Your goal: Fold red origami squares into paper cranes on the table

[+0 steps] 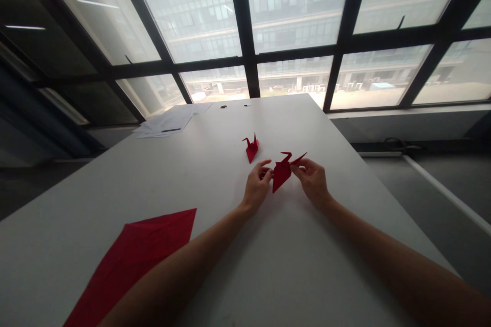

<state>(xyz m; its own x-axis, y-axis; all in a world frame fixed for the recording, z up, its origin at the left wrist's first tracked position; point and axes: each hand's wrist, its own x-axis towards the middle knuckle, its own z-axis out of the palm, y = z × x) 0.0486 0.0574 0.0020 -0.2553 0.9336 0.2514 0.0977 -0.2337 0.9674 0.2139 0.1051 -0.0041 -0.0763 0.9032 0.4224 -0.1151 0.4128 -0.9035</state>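
Observation:
A folded red paper crane point(282, 177) is between my two hands above the white table, its near wing pointing down toward me. My right hand point(313, 180) pinches it at the right, by the base of a pointed end that sticks up to the right. On the other side, my left hand point(258, 183) has its thumb and curled fingers at the crane's left edge, with the index finger raised a little. Just beyond my left hand stands a second red paper crane point(252, 149), touched by neither hand.
A large red paper sheet point(141, 250) lies at the near left, partly under my left forearm. Loose white papers point(164, 121) with a dark pen point(171, 130) rest at the table's far left. Behind the white table point(215, 173) rise framed windows point(295, 5).

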